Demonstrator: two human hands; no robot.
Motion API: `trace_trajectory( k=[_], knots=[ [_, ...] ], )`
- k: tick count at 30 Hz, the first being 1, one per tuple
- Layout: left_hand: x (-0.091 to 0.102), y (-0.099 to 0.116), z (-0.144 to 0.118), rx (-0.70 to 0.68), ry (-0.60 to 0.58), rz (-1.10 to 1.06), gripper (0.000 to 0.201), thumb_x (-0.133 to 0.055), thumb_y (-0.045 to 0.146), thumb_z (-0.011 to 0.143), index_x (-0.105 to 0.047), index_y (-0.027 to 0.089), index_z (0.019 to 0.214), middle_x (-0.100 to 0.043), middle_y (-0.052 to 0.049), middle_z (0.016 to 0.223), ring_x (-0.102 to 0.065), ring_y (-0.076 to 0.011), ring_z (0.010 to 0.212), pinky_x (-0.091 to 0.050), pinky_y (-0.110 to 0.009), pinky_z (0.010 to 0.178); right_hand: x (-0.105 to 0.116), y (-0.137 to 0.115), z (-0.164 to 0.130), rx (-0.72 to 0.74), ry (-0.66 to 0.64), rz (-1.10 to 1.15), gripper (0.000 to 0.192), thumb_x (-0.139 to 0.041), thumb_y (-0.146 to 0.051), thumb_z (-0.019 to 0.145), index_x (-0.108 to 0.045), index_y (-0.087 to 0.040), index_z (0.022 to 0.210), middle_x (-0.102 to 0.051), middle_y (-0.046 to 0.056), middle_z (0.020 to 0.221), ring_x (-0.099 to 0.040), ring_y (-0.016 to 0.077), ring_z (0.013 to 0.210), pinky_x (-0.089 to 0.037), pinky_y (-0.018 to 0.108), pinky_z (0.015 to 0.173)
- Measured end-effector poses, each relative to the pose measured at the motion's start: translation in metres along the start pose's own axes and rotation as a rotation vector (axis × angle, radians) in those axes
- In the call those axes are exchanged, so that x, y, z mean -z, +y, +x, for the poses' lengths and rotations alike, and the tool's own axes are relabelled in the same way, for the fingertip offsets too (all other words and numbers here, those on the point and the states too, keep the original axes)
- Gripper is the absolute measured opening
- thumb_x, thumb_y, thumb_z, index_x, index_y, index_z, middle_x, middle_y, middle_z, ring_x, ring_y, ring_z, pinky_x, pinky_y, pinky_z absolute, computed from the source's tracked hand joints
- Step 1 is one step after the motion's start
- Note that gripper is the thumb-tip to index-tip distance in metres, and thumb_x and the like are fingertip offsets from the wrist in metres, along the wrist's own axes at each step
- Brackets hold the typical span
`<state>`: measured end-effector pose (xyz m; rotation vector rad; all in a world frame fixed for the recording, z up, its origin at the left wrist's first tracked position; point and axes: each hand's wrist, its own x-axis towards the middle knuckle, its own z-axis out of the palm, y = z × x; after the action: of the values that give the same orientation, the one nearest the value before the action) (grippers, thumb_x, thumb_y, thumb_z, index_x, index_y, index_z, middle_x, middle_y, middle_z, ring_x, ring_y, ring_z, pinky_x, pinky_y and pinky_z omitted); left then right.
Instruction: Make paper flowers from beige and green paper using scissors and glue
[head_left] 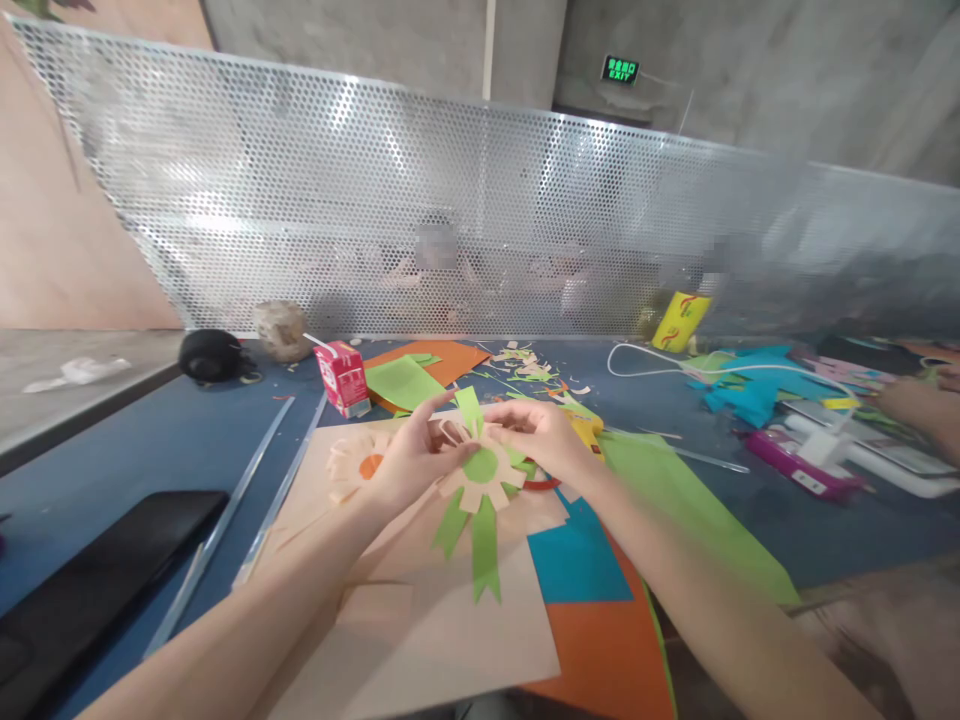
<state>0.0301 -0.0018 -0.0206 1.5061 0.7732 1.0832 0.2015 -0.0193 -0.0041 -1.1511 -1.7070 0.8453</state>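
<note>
Between my two hands I hold a paper flower [481, 464] with a green round centre, beige petals and green forked tails. My left hand [420, 455] pinches its left edge. On the upper right edge, the fingers of my right hand [541, 438] are closed, partly hiding the petals. A second paper flower [345, 464], beige with an orange centre, lies to the left of my left hand. Beneath everything is a large beige sheet [465, 640]. A yellow object [586, 428] shows partly behind my right hand; I cannot tell its kind.
Blue [581, 555], orange [611, 650] and green sheets [690, 510] lie to the right. A pink drink carton [343, 380] and paper scraps [525, 365] are behind. Clear sticks [247, 480] and a black phone-like slab [97, 590] are left. A purple power strip [802, 465] and another person's hand [922, 410] are right.
</note>
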Motion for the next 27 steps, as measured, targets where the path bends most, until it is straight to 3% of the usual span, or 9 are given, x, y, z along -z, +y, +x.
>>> trace_trajectory(
  k=[8, 14, 18, 23, 27],
  knots=[
    [0.0008, 0.0031, -0.0008, 0.01, 0.01, -0.001, 0.061, -0.065, 0.022, 0.064, -0.038, 0.017, 0.118, -0.054, 0.005, 0.066, -0.053, -0.0083, 0.062, -0.043, -0.022, 0.061, -0.0023, 0.0076, 0.004, -0.094, 0.012, 0.179, 0.013, -0.062, -0.023, 0.066, -0.06, -0.018, 0.078, -0.065, 0.001, 0.075, -0.061, 0.0116, 0.069, -0.049, 0.027, 0.066],
    [0.0005, 0.0042, -0.0027, -0.043, -0.033, 0.03, 0.073, -0.063, 0.021, 0.067, -0.026, 0.023, 0.13, -0.053, 0.005, 0.065, -0.051, -0.009, 0.061, -0.041, -0.022, 0.058, 0.003, 0.0017, 0.0018, -0.02, 0.014, 0.124, 0.021, -0.059, -0.027, 0.07, -0.057, -0.02, 0.091, -0.065, 0.003, 0.085, -0.06, 0.0131, 0.076, -0.048, 0.027, 0.068],
    [-0.0007, 0.0051, -0.004, -0.094, -0.078, 0.044, 0.08, -0.061, 0.021, 0.07, -0.016, 0.027, 0.135, -0.051, 0.005, 0.064, -0.05, -0.0098, 0.062, -0.041, -0.023, 0.06, 0.0053, 0.0, 0.0008, -0.013, -0.008, 0.105, 0.027, -0.059, -0.028, 0.07, -0.053, -0.022, 0.096, -0.063, 0.002, 0.083, -0.059, 0.0125, 0.071, -0.047, 0.025, 0.062],
    [-0.0006, 0.0045, -0.0042, -0.1, -0.09, 0.157, 0.069, -0.059, 0.021, 0.071, -0.028, 0.025, 0.132, -0.05, 0.003, 0.068, -0.049, -0.0103, 0.065, -0.042, -0.026, 0.067, 0.0044, 0.0024, 0.0017, -0.014, -0.02, 0.107, 0.027, -0.058, -0.025, 0.07, -0.052, -0.022, 0.096, -0.063, 0.001, 0.079, -0.058, 0.0107, 0.062, -0.046, 0.024, 0.055],
    [-0.0017, 0.0081, -0.0063, -0.118, -0.039, 0.147, 0.076, -0.059, 0.022, 0.071, -0.02, 0.026, 0.135, -0.05, 0.003, 0.069, -0.049, -0.0112, 0.067, -0.043, -0.026, 0.066, 0.0059, 0.0009, 0.001, -0.002, -0.023, 0.103, 0.025, -0.058, -0.025, 0.071, -0.053, -0.022, 0.095, -0.064, 0.001, 0.082, -0.058, 0.011, 0.065, -0.046, 0.025, 0.059]
  ],
)
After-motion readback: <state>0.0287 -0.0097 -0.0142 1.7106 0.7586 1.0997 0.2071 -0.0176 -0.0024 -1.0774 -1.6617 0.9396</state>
